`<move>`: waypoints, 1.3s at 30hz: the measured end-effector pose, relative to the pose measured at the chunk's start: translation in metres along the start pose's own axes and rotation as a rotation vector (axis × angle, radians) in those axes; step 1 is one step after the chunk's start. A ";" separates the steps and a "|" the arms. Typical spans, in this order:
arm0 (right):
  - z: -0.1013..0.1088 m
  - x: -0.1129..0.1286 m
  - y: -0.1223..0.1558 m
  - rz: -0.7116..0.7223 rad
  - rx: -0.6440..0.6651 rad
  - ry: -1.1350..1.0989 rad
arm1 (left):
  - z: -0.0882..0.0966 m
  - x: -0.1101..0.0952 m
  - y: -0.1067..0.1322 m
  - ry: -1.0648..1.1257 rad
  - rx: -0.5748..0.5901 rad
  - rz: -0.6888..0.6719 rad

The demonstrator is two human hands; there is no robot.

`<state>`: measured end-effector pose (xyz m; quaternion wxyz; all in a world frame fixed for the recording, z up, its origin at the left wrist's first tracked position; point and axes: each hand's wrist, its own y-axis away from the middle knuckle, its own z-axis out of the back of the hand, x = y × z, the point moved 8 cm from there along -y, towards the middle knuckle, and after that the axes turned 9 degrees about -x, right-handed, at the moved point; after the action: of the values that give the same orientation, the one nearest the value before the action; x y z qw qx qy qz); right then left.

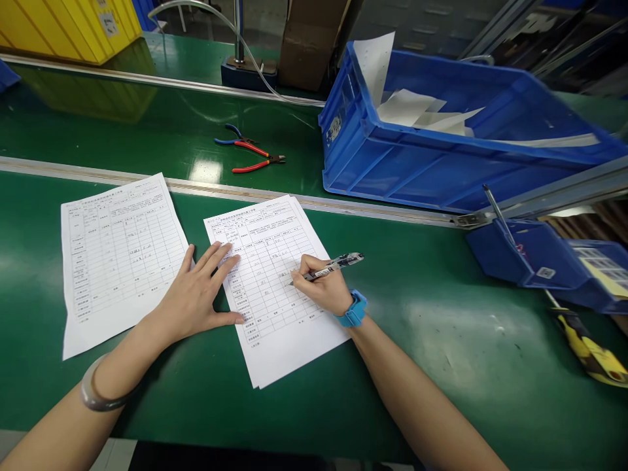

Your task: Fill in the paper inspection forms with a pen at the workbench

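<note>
My right hand (324, 285) is closed around a pen (343, 261), its tip on a printed form (275, 340) with a table and handwritten entries. Another sheet shows under that form at its edges. With fingers spread, my left hand (203, 291) lies flat, fingertips and thumb on the form's left edge. To the left of it rests a second filled-in form (122, 261), partly covered by my left hand and wrist. Both papers lie on the green tabletop (402, 366).
Red-handled cutters (252, 157) and blue-handled pliers (230, 136) lie beyond the forms. A large blue bin (417, 157) holds papers (412, 108). At right are small blue bins (530, 261) and a yellow-black screwdriver (589, 347). A yellow crate (63, 29) stands back left.
</note>
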<state>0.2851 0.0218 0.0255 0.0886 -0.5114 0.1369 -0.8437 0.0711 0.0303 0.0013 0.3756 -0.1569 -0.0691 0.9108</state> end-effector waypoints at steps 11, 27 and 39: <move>0.002 -0.002 -0.001 -0.003 -0.023 -0.010 | 0.000 -0.001 0.000 -0.018 -0.004 -0.009; 0.005 -0.001 -0.002 -0.005 -0.064 0.026 | 0.001 -0.001 0.001 -0.019 -0.013 -0.015; 0.004 -0.001 -0.001 -0.004 -0.055 0.036 | 0.001 -0.001 0.000 -0.005 -0.015 -0.020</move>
<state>0.2890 0.0226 0.0271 0.0703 -0.4988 0.1603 -0.8489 0.0713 0.0294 0.0025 0.3835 -0.1569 -0.0787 0.9067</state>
